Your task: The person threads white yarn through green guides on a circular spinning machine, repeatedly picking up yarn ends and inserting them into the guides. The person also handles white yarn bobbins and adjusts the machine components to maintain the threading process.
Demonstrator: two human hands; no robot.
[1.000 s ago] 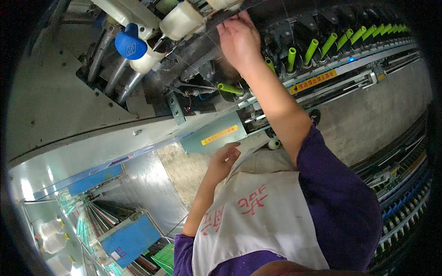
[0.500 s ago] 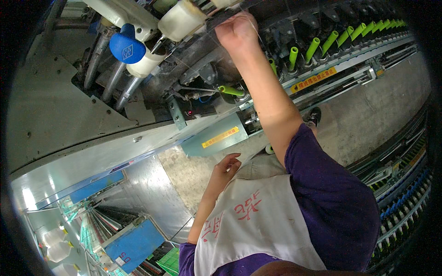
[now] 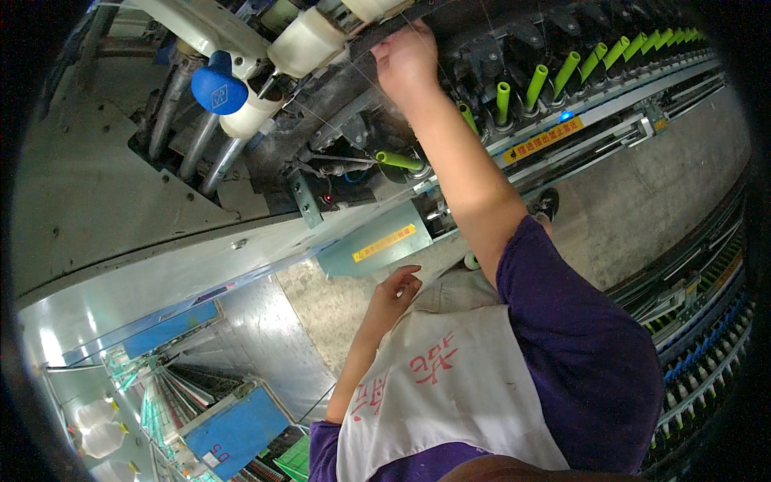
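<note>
My right hand (image 3: 408,66) is stretched up to the spinning machine. Its fingers are bent and closed against a dark bar (image 3: 384,32) beside a pale roller (image 3: 307,42). What they pinch, if anything, is too small or hidden to make out. A fine thread runs close by the hand. Below the right forearm, a green bobbin tube (image 3: 399,161) leans on its spindle. Low in front of the apron (image 3: 450,377) hangs my left hand (image 3: 397,291), its fingers loosely curled with a gap between them and nothing visible inside.
A row of green tubes (image 3: 536,87) runs off to the right along a metal rail (image 3: 614,112). A blue knob (image 3: 219,83) sticks out at upper left. Another machine with many spindles (image 3: 707,353) stands at lower right. A blue panel (image 3: 237,434) lies at lower left.
My right hand has shifted slightly left along the dark bar. The view has moved a little, and a blue light now glows on the rail. My left hand stays nearly still.
</note>
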